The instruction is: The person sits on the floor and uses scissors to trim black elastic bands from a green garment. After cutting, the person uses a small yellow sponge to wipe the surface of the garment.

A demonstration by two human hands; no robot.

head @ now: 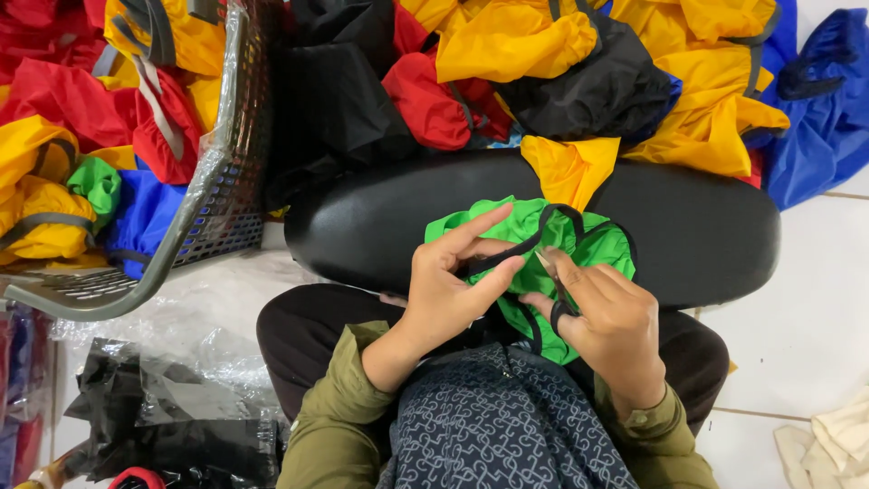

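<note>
The green cloth piece (561,249) lies on the near edge of the black cushion (706,226), above the lap. The left hand (448,290) pinches its black trim (507,255) between closed fingers. The right hand (611,326) grips small snips (552,281), fingers curled shut round them. Keep the trim taut; cut close, clear of the cloth.

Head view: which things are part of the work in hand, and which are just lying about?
In hand:
left hand pinching the black strap
right hand with small snips
green cloth
black cushion under it

Lying about:
grey basket
yellow cloth
red cloth
blue cloth
black plastic
</note>
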